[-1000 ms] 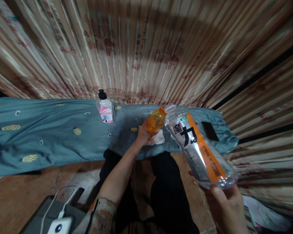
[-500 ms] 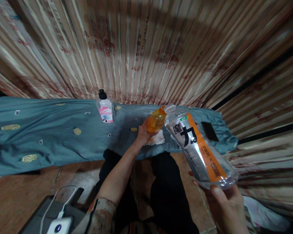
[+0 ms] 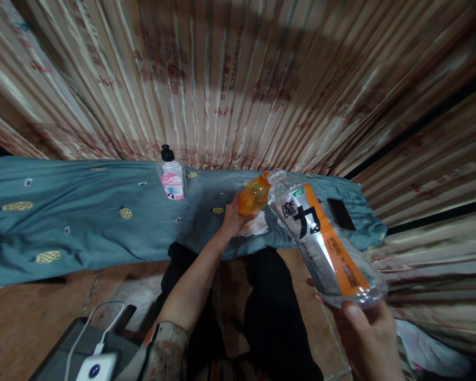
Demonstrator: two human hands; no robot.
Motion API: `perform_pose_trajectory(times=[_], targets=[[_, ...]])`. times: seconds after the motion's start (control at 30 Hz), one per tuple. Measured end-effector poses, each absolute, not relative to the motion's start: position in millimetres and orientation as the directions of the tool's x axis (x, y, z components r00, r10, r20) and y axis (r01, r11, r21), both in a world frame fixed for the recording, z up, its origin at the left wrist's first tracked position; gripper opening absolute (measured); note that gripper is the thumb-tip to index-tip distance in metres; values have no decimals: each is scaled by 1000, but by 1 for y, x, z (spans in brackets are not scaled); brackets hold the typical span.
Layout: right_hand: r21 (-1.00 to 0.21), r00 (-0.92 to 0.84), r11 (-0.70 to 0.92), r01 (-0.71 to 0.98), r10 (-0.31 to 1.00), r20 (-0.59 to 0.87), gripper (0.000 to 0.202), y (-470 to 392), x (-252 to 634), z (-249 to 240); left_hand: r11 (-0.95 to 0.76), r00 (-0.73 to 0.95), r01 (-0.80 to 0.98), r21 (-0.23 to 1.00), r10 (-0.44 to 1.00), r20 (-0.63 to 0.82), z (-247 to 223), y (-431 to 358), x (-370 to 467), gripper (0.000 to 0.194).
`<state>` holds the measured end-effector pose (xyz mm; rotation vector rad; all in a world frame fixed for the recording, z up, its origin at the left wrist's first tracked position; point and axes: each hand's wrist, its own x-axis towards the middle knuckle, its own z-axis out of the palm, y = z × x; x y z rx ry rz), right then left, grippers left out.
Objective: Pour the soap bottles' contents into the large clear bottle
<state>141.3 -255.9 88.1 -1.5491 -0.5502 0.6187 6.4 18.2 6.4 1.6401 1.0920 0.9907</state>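
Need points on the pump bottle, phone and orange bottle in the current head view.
Pump bottle (image 3: 172, 182): head view, on its pink and white label.
Phone (image 3: 341, 214): head view, mid-screen.
Orange bottle (image 3: 255, 194): head view, on its body.

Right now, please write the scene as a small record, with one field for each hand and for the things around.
left hand: the left hand holds the orange bottle
right hand: the right hand holds the clear bottle near its base, tilted
bottle mouths: close together; whether they touch, cannot tell
under the orange bottle: white cloth or paper, partly hidden
left side: pump bottle with black top, upright
right side: dark phone, lying flat
surface: blue-green patterned cloth
behind: pleated curtain
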Motion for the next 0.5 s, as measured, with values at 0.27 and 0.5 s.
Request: perform_pose_trajectory(times=[0.27,0.5], targets=[[-999,730,-52,15,683,-24,75,-257,145,83,-217,281,251,943,949,144,5,19,8,63],[-999,721,-51,-5,692,-39,78,-257,142,86,-222,286,222,950,946,154,7,17,7,57]])
